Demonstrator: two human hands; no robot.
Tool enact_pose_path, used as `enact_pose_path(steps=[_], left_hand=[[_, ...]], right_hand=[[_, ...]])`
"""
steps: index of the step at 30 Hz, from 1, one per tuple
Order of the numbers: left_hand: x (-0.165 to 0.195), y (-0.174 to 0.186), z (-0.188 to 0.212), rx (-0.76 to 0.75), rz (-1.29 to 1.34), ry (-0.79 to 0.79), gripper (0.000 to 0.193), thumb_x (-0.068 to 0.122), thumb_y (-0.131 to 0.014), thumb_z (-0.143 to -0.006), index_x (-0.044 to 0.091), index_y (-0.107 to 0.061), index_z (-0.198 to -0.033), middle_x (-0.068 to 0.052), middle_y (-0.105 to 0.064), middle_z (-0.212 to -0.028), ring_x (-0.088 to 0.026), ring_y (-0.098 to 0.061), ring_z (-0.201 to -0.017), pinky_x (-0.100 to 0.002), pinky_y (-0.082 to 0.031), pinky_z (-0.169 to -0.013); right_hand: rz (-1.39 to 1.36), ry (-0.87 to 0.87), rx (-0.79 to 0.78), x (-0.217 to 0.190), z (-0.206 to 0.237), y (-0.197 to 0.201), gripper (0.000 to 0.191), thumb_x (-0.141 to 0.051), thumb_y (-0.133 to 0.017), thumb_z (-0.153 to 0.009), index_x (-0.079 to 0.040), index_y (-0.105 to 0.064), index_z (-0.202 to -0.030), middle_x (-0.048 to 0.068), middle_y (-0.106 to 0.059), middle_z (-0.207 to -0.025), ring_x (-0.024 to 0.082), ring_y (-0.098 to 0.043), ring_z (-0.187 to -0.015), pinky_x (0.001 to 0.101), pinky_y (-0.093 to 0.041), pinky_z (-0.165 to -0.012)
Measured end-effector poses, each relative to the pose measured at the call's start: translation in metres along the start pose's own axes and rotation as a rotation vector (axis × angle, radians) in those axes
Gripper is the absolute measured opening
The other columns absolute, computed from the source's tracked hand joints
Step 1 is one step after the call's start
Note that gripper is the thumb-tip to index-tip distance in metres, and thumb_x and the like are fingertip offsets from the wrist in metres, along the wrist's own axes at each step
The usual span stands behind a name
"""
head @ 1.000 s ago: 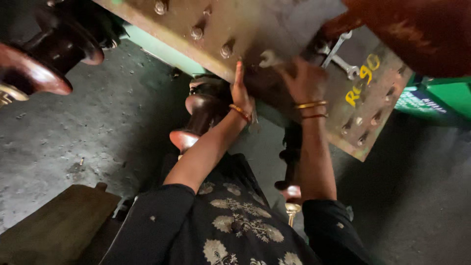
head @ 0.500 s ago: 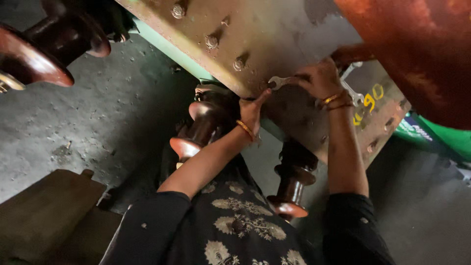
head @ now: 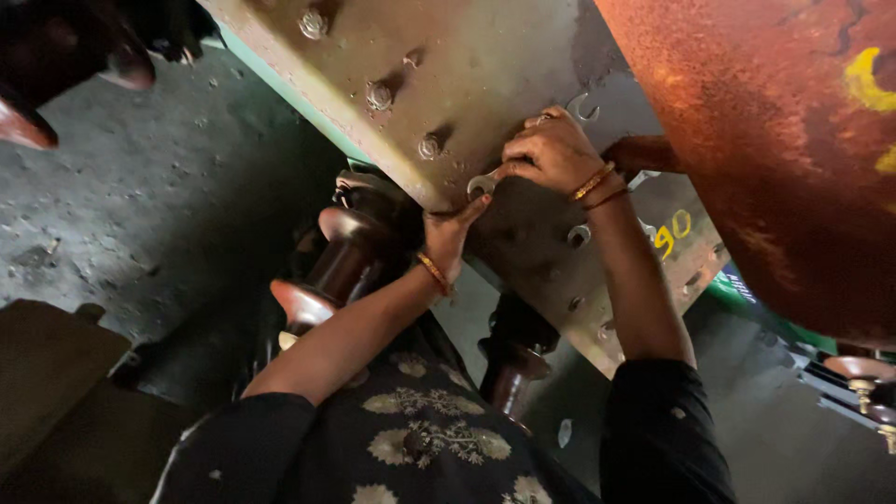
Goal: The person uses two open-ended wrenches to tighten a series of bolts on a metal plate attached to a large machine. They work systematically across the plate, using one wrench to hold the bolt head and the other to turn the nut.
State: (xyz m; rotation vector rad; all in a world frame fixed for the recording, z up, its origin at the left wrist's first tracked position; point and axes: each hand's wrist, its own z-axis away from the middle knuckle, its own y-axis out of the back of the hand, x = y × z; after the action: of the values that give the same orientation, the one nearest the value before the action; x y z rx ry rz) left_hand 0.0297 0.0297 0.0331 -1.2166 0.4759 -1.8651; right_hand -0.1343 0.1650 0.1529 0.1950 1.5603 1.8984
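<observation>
Nearest, at six o'clock, lies the person's dark garment with pale floral print (head: 420, 439), both arms rising from it. The left hand (head: 451, 233) presses its fingertips against the lower edge of the grimy tan bolted steel plate (head: 467, 75), gripping nothing. Just at one o'clock of it, the right hand (head: 551, 149) is closed around a small silvery open-ended spanner (head: 483, 183) (its jaw pokes out leftward), flat on the plate. Farther, at two o'clock, looms a rusty orange rounded tank (head: 765, 140); brown ribbed insulators (head: 331, 271) sit at nine o'clock.
</observation>
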Motion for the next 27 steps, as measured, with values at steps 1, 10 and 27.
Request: enact_pose_path(steps=[1, 10, 27], left_hand=[[0.0, 0.0, 0.001, 0.014, -0.004, 0.009, 0.044, 0.001, -0.085, -0.083, 0.0, -0.068, -0.124, -0.005, -0.071, -0.121, -0.017, -0.066, -0.106, -0.031, -0.055, -0.095], [0.003, 0.012, -0.002, -0.025, 0.052, 0.044, 0.04, 0.001, -0.083, -0.083, 0.001, -0.068, -0.12, -0.008, -0.074, -0.113, -0.019, -0.071, -0.101, -0.034, -0.058, -0.093], [0.005, 0.021, -0.008, 0.0, -0.039, 0.012, 0.048, 0.005, -0.086, -0.08, 0.003, -0.065, -0.124, -0.007, -0.071, -0.12, -0.018, -0.067, -0.107, -0.031, -0.054, -0.096]], right_hand=[[0.019, 0.02, -0.012, -0.001, -0.002, 0.002, 0.022, -0.04, -0.075, -0.09, -0.019, -0.076, -0.084, -0.002, -0.071, -0.08, 0.022, -0.064, -0.086, 0.0412, -0.04, -0.087], [0.016, -0.147, 0.14, -0.023, 0.008, -0.016, 0.038, -0.051, -0.075, -0.091, -0.014, -0.07, -0.083, 0.004, -0.067, -0.076, 0.027, -0.063, -0.079, 0.0446, -0.042, -0.079], [0.107, -0.094, 0.393, -0.052, 0.01, -0.048, 0.03, -0.04, -0.073, -0.098, -0.015, -0.063, -0.085, 0.001, -0.067, -0.084, 0.023, -0.063, -0.085, 0.0413, -0.044, -0.082]])
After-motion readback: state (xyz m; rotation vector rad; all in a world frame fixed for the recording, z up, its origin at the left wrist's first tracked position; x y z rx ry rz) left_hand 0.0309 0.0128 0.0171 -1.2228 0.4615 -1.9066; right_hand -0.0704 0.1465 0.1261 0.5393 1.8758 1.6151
